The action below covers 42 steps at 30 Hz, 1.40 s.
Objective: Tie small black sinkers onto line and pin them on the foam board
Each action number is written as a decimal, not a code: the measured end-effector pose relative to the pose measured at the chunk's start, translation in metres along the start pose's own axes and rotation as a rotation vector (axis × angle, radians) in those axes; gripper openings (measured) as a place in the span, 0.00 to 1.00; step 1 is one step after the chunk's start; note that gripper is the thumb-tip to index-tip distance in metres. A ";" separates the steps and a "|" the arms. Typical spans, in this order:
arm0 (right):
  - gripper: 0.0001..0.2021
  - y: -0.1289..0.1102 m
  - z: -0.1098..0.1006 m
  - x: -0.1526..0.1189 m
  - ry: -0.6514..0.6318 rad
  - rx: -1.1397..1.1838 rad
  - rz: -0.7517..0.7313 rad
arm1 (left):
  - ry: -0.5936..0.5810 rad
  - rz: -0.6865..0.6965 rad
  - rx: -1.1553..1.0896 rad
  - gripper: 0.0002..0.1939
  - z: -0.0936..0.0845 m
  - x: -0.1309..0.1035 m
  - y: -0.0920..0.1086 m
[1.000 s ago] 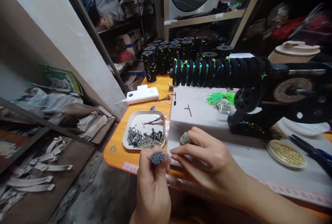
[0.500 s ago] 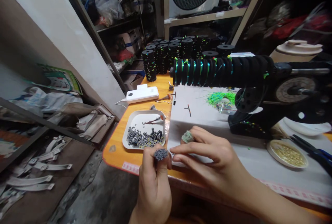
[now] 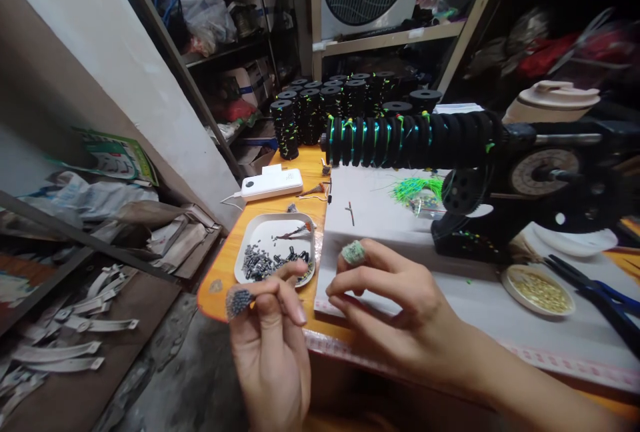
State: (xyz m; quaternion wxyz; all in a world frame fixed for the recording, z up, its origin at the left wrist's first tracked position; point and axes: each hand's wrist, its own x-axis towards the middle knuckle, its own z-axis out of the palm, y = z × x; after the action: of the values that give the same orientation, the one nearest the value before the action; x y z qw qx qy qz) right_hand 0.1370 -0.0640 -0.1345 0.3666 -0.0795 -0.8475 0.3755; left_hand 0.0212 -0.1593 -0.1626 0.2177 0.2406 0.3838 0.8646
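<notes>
My left hand [image 3: 275,345] is closed on a bundle of thin strands with small dark grey ends [image 3: 240,303]. The bundle's dotted end sticks out to the left from between the fingers, in front of the tray. To its right, over the white sheet's near edge, is my right hand [image 3: 395,292]. A pale green wrap [image 3: 353,253] goes round one of its fingers. Its thumb and a fingertip are pressed together, and anything between them is too small to make out. The hands are apart. Just beyond them, a white tray [image 3: 249,232] holds many small grey and black pieces.
A black machine [image 3: 470,232] carries a ridged black roller [image 3: 400,140] with green and blue threads. Black spools [image 3: 285,132] stand behind. A white power bank [image 3: 273,183] lies left; green strands [image 3: 417,187], a dish of golden bits [image 3: 510,272] and blue-handled scissors [image 3: 585,285] lie right.
My left hand has moved left and turned, so the bundle's end now points left. My right hand has shifted slightly left and remains pinched. The camera view has shifted a little.
</notes>
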 end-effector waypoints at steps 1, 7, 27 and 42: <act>0.07 0.000 0.000 0.000 -0.008 -0.002 -0.018 | 0.005 -0.016 -0.018 0.04 0.000 0.000 0.000; 0.06 -0.001 0.004 0.000 0.000 -0.107 -0.092 | 0.001 0.059 -0.237 0.11 0.005 0.001 0.004; 0.09 0.003 0.001 0.003 0.105 -0.187 -0.049 | 0.120 0.284 -0.096 0.15 0.003 0.005 0.030; 0.05 0.010 0.008 0.013 -0.023 -0.449 -0.373 | -0.132 -0.210 -0.131 0.06 -0.004 -0.001 0.005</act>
State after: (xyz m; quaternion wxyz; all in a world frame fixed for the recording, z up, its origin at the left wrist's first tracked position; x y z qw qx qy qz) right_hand 0.1210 -0.0560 -0.1379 0.3928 0.0029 -0.9136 0.1053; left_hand 0.0185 -0.1649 -0.1617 0.3467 0.2407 0.3345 0.8426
